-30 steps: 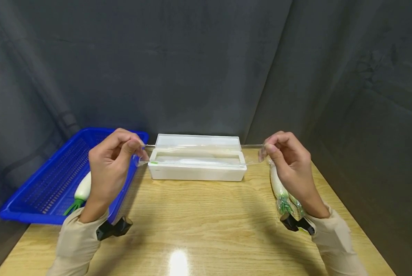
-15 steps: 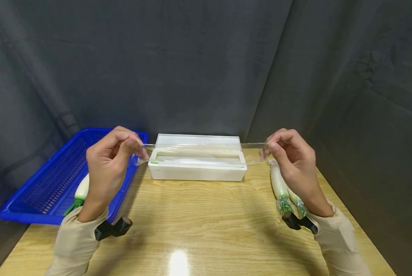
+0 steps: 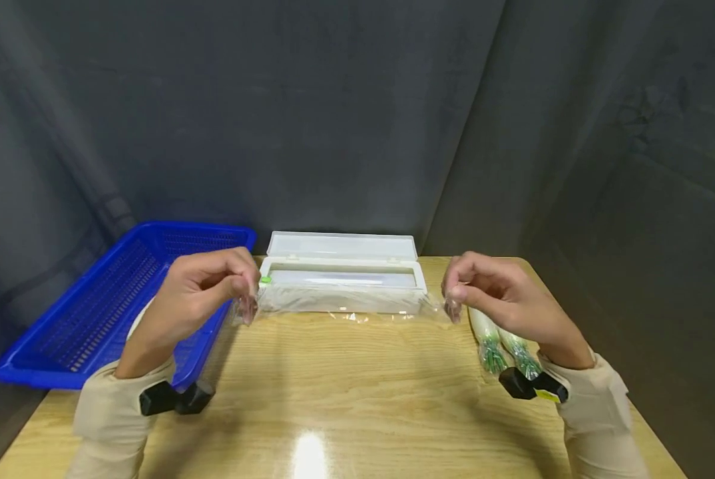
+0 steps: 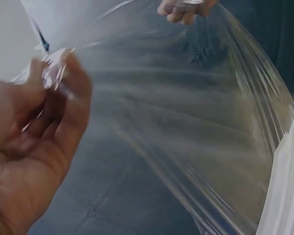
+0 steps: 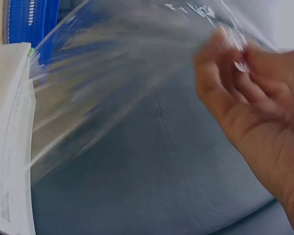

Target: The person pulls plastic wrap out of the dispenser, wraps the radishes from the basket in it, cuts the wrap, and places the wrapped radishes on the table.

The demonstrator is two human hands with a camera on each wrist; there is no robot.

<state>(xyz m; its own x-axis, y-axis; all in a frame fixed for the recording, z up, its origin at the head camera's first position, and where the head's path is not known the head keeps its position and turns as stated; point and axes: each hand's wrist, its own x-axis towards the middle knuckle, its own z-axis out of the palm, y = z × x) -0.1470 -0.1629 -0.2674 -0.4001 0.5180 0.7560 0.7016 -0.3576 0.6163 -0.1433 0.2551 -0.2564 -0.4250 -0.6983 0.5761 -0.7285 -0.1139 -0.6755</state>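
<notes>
A sheet of clear cling film (image 3: 345, 303) stretches between the two hands, running out of a white dispenser box (image 3: 339, 307) whose lid stands up at the back. My left hand (image 3: 204, 293) pinches one corner of the film between thumb and fingers. The opposite corner is pinched by my right hand (image 3: 495, 299). In the left wrist view the film (image 4: 186, 107) fans from the box edge to the bunched corner at the fingertips. The right wrist view has the film (image 5: 103, 73) drawn taut from the box (image 5: 10, 137) in the same way. A green slider (image 3: 265, 280) sits at the box's left end.
Left of the box stands a blue perforated basket (image 3: 112, 299), a white radish in it mostly hidden behind my left arm. Film-wrapped white radishes (image 3: 486, 339) with green tops lie on the wooden table (image 3: 345, 386) beneath my right hand. A dark curtain (image 3: 345, 120) hangs behind.
Both hands have come down and nearer, bringing the film edge from above the box to in front of it. The film now drapes over the box's front; both pinches are kept.
</notes>
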